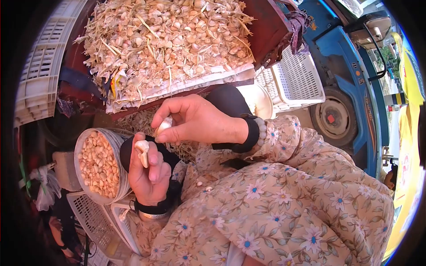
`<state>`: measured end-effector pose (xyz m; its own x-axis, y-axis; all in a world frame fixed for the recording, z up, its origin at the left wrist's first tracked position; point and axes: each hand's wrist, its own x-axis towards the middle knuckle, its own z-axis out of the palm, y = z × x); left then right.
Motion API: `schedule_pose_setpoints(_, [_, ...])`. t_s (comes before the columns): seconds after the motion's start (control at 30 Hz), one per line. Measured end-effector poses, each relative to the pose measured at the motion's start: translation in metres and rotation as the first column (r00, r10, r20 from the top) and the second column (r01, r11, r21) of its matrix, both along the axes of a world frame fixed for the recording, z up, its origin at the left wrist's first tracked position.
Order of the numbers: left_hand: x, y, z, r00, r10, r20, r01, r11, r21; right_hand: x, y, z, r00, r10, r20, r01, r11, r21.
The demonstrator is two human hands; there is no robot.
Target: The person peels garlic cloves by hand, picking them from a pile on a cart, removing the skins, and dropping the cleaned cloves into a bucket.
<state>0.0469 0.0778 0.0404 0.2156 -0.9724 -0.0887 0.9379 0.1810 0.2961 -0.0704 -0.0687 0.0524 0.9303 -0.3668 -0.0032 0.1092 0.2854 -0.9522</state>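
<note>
My right hand (199, 119) reaches in from the right, thumb and fingers pinched on a whitish garlic clove (164, 126). Lower left, my left hand (151, 177) is palm up with curled fingers, holding pale garlic cloves (142, 151) against its fingers. The two hands are close but apart. Beside my left hand stands a round bucket (119, 146) filled with loose garlic cloves (96, 164). Beyond my hands, a large heap of garlic cloves and dry skins (173, 44) lies on a dark red surface, over a white sheet (191, 87).
White plastic crates stand at the upper left (42, 66), lower left (91, 213) and right of the heap (299, 77). A blue vehicle (350, 88) with a wheel (333, 116) is at the right. A clear plastic bag (46, 188) hangs at far left. Floral cloth (275, 199) covers my lap.
</note>
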Motion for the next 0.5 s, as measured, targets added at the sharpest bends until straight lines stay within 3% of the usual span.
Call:
schedule_pose_setpoints(0.03, [0.004,0.004,-0.003,1.000,-0.022,-0.019,0.021,1.000,-0.017,-0.002,0.001,0.004,0.999,0.006,-0.032,-0.004,0.999,0.049])
schedule_pose_setpoints(0.13, [0.034,0.033,-0.006,0.973,0.195,0.127,-0.215,0.962,0.167,-0.007,0.000,0.000,0.999,-0.013,-0.052,0.013,1.000,-0.006])
schedule_pose_setpoints(0.2, [0.069,0.059,-0.011,0.802,0.292,0.522,-0.460,0.859,0.226,-0.010,0.000,-0.006,0.996,0.002,-0.086,0.003,0.998,0.055])
schedule_pose_setpoints(0.27, [0.117,0.087,-0.030,0.528,0.162,0.834,-0.621,0.743,0.249,-0.011,0.002,-0.012,0.994,0.005,-0.113,0.000,0.999,0.038])
schedule_pose_setpoints(0.3, [0.141,0.102,-0.050,0.346,-0.037,0.937,-0.717,0.634,0.290,-0.011,0.003,-0.012,0.992,0.022,-0.124,-0.017,0.999,0.036])
schedule_pose_setpoints(0.37, [0.175,0.124,-0.085,0.012,-0.485,0.874,-0.888,0.397,0.233,-0.006,0.007,-0.010,0.988,0.051,-0.143,-0.048,0.999,0.024])
schedule_pose_setpoints(0.47, [0.113,0.078,-0.038,0.064,-0.289,0.955,-0.858,0.472,0.201,0.005,0.014,-0.021,0.996,0.040,-0.084,-0.042,0.999,-0.022])
schedule_pose_setpoints(0.5, [0.092,0.063,-0.035,0.092,-0.174,0.980,-0.776,0.605,0.180,0.009,0.017,-0.020,0.998,0.014,-0.061,-0.017,0.999,-0.037])
